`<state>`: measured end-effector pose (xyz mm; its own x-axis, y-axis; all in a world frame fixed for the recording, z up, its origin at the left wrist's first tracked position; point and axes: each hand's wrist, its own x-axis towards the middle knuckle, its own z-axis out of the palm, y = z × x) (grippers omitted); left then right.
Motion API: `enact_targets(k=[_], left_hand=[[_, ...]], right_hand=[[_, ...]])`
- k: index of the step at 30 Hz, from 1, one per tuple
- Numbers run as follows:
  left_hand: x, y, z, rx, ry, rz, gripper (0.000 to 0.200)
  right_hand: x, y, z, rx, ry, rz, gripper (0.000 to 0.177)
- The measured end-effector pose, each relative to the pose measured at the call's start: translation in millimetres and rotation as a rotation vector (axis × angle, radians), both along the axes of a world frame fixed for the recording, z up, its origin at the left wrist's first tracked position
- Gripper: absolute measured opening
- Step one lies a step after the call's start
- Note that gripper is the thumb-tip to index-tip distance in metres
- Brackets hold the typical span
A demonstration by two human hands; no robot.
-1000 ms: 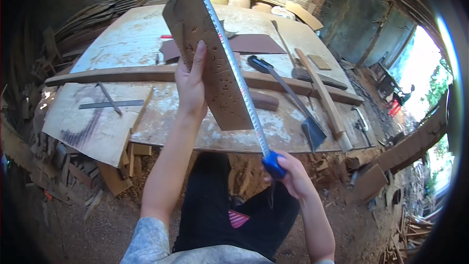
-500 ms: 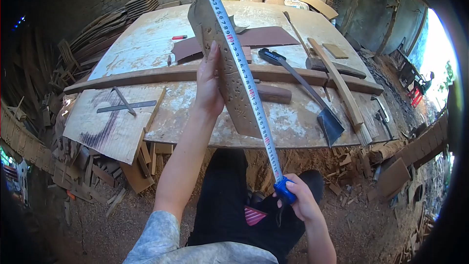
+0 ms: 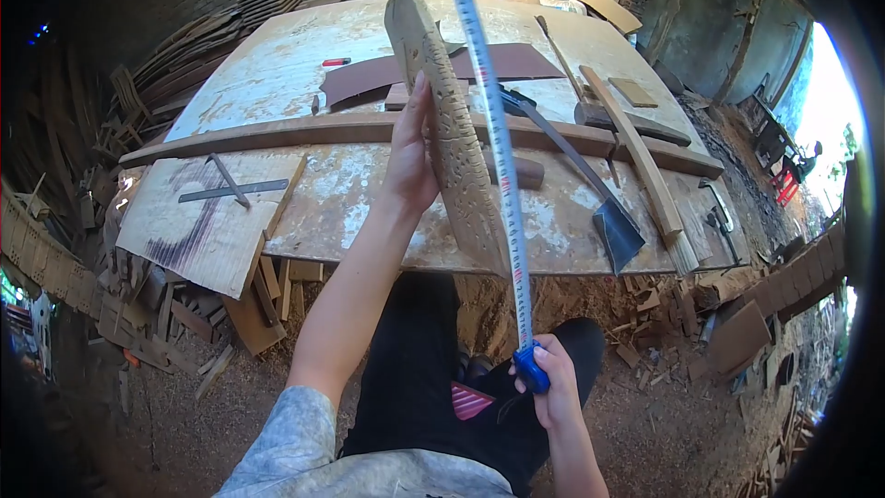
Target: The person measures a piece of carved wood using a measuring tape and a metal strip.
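Note:
My left hand (image 3: 412, 159) grips a pitted brown wooden board (image 3: 454, 138), held up on a slant over the table's front part. My right hand (image 3: 555, 378), low and right of centre, is closed on a blue tape measure (image 3: 532, 369). Its white blade (image 3: 504, 166) stretches up and away, with the dark end hook near the board's top. Between blade and board a gap shows at the top; the blade runs along the board's right side.
The worktable (image 3: 341, 194) bears a long wooden beam (image 3: 313, 129), a brown sheet (image 3: 359, 78), a dark-bladed tool (image 3: 618, 232), a wooden strip (image 3: 636, 152) and a clamp (image 3: 724, 217). A plank (image 3: 198, 240) carries a square (image 3: 230, 190). Wood scraps (image 3: 189, 323) lie below.
The tape blade has come away from the board's face, its top end moving right. The board has turned to show its edge more and shifted slightly right. My right hand has moved slightly left.

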<state>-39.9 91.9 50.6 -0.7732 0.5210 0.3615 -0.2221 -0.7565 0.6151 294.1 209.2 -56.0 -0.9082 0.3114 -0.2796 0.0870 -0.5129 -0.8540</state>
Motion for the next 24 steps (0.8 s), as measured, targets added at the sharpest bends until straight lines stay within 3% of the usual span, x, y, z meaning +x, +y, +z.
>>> enact_targets(k=[6,17,24], left_hand=[[19.7,7.8,17.2,-0.058,-0.025,0.114,0.042],[5.5,8.8,-4.6,0.105,0.093,-0.07,0.03],[3.9,9.4,-8.1,0.136,0.122,-0.145,0.036]], right_hand=[[1.8,-9.8,0.6,0.02,-0.002,0.016,0.029],[1.7,-18.4,-0.5,-0.044,-0.017,0.046,0.028],[5.4,-20.7,-3.8,-0.16,0.009,0.056,0.022]])
